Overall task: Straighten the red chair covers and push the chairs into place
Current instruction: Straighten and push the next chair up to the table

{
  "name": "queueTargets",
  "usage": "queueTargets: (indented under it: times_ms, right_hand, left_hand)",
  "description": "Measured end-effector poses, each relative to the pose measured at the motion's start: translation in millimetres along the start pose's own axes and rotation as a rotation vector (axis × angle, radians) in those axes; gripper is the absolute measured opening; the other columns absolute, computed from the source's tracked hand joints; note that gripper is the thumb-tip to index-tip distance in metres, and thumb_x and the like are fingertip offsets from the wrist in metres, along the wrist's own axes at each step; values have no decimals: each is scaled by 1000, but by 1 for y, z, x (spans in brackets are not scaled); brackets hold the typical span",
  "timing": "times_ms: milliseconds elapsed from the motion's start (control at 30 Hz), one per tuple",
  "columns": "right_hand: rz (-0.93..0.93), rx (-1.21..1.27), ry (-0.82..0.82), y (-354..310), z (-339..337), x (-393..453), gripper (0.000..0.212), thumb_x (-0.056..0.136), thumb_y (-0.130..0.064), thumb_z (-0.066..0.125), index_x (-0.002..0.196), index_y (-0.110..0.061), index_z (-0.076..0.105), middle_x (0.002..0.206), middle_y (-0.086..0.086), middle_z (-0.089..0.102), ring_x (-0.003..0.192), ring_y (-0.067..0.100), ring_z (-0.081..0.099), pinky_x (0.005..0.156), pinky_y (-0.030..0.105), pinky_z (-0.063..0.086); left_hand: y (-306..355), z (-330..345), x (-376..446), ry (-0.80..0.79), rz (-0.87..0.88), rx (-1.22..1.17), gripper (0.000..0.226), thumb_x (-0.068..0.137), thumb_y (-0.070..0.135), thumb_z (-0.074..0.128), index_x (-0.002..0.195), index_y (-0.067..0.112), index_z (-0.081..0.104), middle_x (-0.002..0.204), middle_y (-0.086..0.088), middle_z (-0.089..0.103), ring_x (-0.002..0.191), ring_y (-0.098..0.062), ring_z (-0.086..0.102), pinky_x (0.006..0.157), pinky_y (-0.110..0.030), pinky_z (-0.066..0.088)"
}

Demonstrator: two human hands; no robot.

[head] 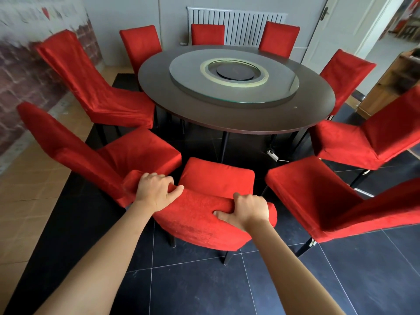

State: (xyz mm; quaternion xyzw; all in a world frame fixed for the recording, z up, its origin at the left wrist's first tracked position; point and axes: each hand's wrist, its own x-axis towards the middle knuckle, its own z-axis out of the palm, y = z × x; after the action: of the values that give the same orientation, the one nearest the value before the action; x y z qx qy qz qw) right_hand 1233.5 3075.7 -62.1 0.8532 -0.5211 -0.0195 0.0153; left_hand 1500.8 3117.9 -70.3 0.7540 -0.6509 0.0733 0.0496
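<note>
Head view: my left hand [154,192] and right hand [246,209] both grip top edge of nearest red fabric-covered chair [211,201], fingers curled over backrest. Chair stands apart from round dark wooden table [227,119]. Neighbouring red-covered chairs close at left [95,151] and right [318,196]. White power strip [272,155] on dark tiled floor ahead.

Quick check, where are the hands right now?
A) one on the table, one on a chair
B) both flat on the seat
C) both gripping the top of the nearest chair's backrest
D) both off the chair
C: the left hand and right hand each curl their fingers over the top edge of the nearest chair, short of the round table.
</note>
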Motion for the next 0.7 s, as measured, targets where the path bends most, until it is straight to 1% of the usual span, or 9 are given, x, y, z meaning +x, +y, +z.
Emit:
queueTargets:
  times_ms: [67, 100, 167, 233, 367, 500, 567, 633, 700]
  right_hand:
    - [16, -12, 2, -1, -2, 0, 78, 52, -95, 18, 75, -24, 41, 60, -6, 46, 59, 20, 53, 49, 29, 27]
    - [21, -16, 3, -2, -3, 0, 79, 53, -96, 19, 77, -24, 41, 65, -5, 52, 64, 20, 59, 50, 29, 27]
    - [11, -27, 6, -10, -8, 4, 79, 55, -97, 23, 81, -24, 42, 74, -3, 59, 73, 21, 63, 51, 29, 28]
    - [-20, -42, 25, -22, -18, 13, 80, 59, -95, 24, 87, -24, 46, 80, -2, 64, 79, 22, 64, 53, 30, 28]
    - [-87, -48, 79, -67, -41, 38, 81, 67, -90, 32, 106, -22, 53, 95, 1, 65, 96, 25, 60, 65, 32, 33]
    - [-90, 13, 75, -133, -57, 61, 82, 71, -86, 36, 120, -21, 52, 111, 2, 64, 110, 27, 56, 85, 37, 42]
    - [-94, 16, 86, -172, -60, 71, 83, 72, -85, 36, 123, -21, 51, 115, 2, 64, 113, 26, 55, 95, 40, 39]
    - [-102, 17, 97, -215, -61, 83, 83, 72, -84, 36, 125, -22, 51, 117, 1, 64, 117, 26, 53, 100, 41, 34]
    - [-97, 21, 97, -259, -61, 94, 85, 73, -84, 38, 132, -23, 47, 125, 0, 61, 126, 26, 47, 106, 43, 28]
  left_hand:
    - [-1, -3, 0, -26, -4, -37, 78, 76, 73, 14, 97, 24, 71, 86, 2, 71, 87, -20, 63, 88, -36, 38]
    - [-3, -5, 0, -26, 0, -73, 72, 79, 73, 23, 102, 24, 70, 89, 2, 72, 89, -19, 64, 90, -35, 39]
    - [-12, -9, 0, -5, 19, -156, 58, 84, 67, 46, 113, 22, 68, 95, 2, 72, 93, -19, 65, 91, -35, 40]
    - [-29, -18, 2, 15, 9, -199, 56, 84, 63, 56, 120, 21, 65, 102, 1, 72, 97, -20, 64, 92, -36, 40]
    - [-87, -36, 3, 48, -47, -185, 62, 83, 63, 54, 128, 21, 60, 113, -2, 69, 106, -23, 60, 97, -38, 37]
    - [-162, -51, -7, 78, -47, -119, 81, 74, 74, 32, 129, 21, 59, 116, -1, 67, 110, -24, 58, 99, -38, 35]
    - [-206, -57, -11, 91, -53, -100, 86, 70, 76, 27, 128, 21, 59, 115, -1, 67, 110, -24, 58, 99, -39, 35]
    - [-253, -59, -15, 104, -72, -92, 86, 70, 77, 28, 128, 21, 60, 113, -2, 68, 109, -25, 59, 98, -40, 36]
    - [-300, -59, -21, 98, -88, -81, 85, 71, 76, 32, 128, 21, 59, 115, -2, 68, 110, -25, 59, 99, -40, 36]
